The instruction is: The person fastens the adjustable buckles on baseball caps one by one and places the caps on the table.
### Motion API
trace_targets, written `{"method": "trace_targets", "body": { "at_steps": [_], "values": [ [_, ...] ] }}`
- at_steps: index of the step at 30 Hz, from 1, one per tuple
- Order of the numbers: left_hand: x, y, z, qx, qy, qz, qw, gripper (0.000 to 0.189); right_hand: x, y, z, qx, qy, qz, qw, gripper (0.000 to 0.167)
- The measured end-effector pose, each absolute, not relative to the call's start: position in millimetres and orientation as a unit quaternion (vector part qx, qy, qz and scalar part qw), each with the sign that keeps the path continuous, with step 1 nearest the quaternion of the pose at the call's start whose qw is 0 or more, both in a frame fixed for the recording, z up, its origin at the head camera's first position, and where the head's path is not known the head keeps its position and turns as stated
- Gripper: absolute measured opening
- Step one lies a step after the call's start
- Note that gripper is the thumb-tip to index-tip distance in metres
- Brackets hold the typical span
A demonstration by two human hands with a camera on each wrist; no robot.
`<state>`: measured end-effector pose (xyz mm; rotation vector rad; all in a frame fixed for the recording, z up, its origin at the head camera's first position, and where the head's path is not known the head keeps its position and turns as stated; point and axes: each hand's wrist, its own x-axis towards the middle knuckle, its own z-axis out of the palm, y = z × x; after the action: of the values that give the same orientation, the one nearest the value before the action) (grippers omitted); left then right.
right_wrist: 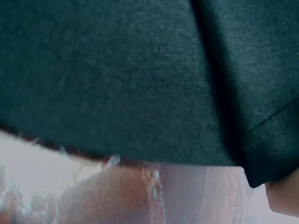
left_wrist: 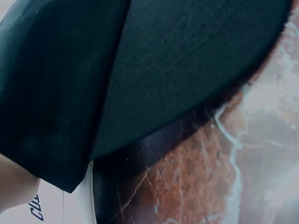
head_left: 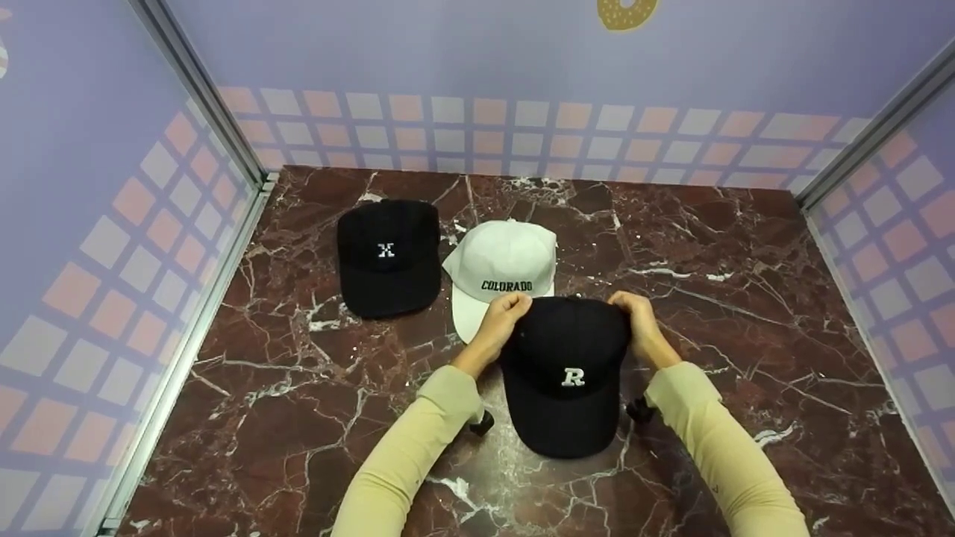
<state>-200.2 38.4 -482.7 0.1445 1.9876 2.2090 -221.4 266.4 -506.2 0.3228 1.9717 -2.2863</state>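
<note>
Both hands hold a black cap [head_left: 567, 335] with a white letter R, its brim pointing toward the person. On the cap's left side the left hand [head_left: 501, 328] grips the edge; the right hand [head_left: 643, 328] grips the opposite edge. In the left wrist view the cap's brim [left_wrist: 187, 70] fills much of the picture over the tabletop. The right wrist view shows the brim [right_wrist: 117, 93] close up, with a bit of the right hand [right_wrist: 285, 196] at the corner. Partly behind the held cap lies a white cap [head_left: 507, 257] lettered COLORADO.
Left of the white cap lies another black cap [head_left: 388, 261] with a small white emblem. All this is on a dark red marbled tabletop [head_left: 731, 298]. Lilac panels with a pink and white checked band [head_left: 489, 123] stand at the back and both sides.
</note>
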Motion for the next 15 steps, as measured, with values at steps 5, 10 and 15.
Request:
{"method": "trace_targets", "body": {
  "at_steps": [5,10,15],
  "values": [
    [-198.2,38.9,-481.2,0.052,0.669,0.737,0.081,0.016,-220.9,266.2,-493.8,0.077,0.711,-0.694,0.088,0.036],
    [-198.6,37.0,-482.9,0.053,0.671,0.735,0.087,0.023,-216.8,266.0,-469.8,0.001,0.758,-0.637,0.140,0.028],
    [-193.3,34.3,-481.0,0.020,0.704,0.708,0.053,0.028,-209.2,263.8,-446.8,-0.051,0.781,-0.604,0.152,0.021]
  ]
}}
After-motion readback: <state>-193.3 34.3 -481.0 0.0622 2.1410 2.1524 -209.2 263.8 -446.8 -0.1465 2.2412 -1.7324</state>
